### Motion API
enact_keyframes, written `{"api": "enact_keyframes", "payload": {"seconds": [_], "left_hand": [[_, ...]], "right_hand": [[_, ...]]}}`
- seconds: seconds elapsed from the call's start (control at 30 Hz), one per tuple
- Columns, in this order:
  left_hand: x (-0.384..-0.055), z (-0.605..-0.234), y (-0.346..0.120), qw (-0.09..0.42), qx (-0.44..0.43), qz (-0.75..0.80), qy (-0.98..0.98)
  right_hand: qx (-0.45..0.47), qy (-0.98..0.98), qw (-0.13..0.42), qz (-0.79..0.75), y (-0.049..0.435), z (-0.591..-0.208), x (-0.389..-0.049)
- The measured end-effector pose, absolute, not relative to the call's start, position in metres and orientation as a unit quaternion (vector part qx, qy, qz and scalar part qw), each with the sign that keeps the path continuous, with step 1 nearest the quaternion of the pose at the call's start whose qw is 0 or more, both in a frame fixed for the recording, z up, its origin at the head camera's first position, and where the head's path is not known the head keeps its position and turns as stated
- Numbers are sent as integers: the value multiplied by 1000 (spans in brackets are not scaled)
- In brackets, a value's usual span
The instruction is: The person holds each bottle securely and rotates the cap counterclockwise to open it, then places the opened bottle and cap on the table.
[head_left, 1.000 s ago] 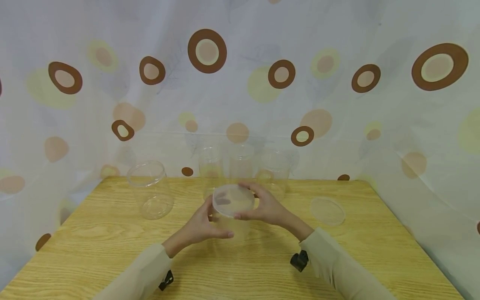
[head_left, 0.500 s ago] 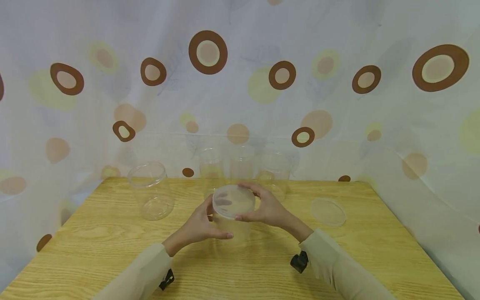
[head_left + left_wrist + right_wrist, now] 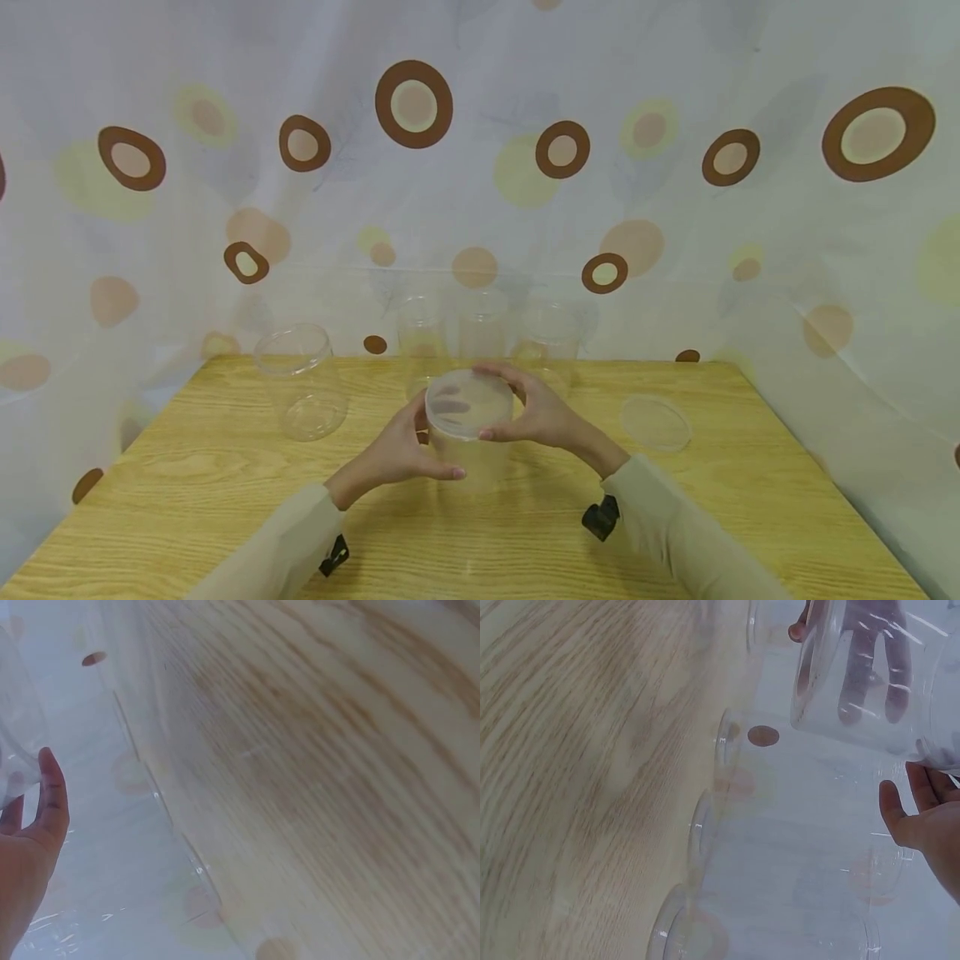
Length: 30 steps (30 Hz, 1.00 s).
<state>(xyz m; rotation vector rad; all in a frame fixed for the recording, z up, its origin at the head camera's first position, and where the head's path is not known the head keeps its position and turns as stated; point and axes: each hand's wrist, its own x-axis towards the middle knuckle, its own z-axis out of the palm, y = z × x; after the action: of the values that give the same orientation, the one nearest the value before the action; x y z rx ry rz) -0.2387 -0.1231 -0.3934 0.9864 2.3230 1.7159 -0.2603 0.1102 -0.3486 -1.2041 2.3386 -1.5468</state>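
Observation:
A clear plastic jar [image 3: 480, 467] with a frosted, translucent lid [image 3: 468, 400] on top is between my hands in the middle of the head view. My left hand [image 3: 397, 448] grips its left side, thumb across the front and fingers behind. Through the clear wall, the left fingers [image 3: 857, 671] show in the right wrist view. At the lid's right edge is my right hand [image 3: 546, 414], thumb on the near rim and fingers on the far rim. The left wrist view catches part of the left hand [image 3: 41, 825] at the jar's edge.
A wide clear jar [image 3: 303, 383] without a lid stands at the left of the wooden table [image 3: 210, 500]. Several clear jars [image 3: 482, 333] line the back, near the patterned curtain [image 3: 465, 208]. A loose round lid [image 3: 656, 422] lies at the right.
My right hand has shifted slightly to the right along with the lid's edge. The left hand keeps its grip on the jar with hardly any movement.

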Motion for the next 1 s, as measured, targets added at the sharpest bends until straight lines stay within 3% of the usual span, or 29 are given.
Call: {"api": "enact_keyframes", "payload": {"seconds": [0.33, 0.7, 1.0], "left_hand": [[-236, -393, -124, 38, 311, 564, 764], [-236, -397, -122, -13, 252, 556, 792], [-234, -398, -121, -14, 256, 556, 790]], "right_hand": [[-398, 772, 80, -489, 115, -346, -263], [-297, 826, -14, -480, 99, -354, -248], [-295, 826, -25, -480, 98, -356, -250]]}}
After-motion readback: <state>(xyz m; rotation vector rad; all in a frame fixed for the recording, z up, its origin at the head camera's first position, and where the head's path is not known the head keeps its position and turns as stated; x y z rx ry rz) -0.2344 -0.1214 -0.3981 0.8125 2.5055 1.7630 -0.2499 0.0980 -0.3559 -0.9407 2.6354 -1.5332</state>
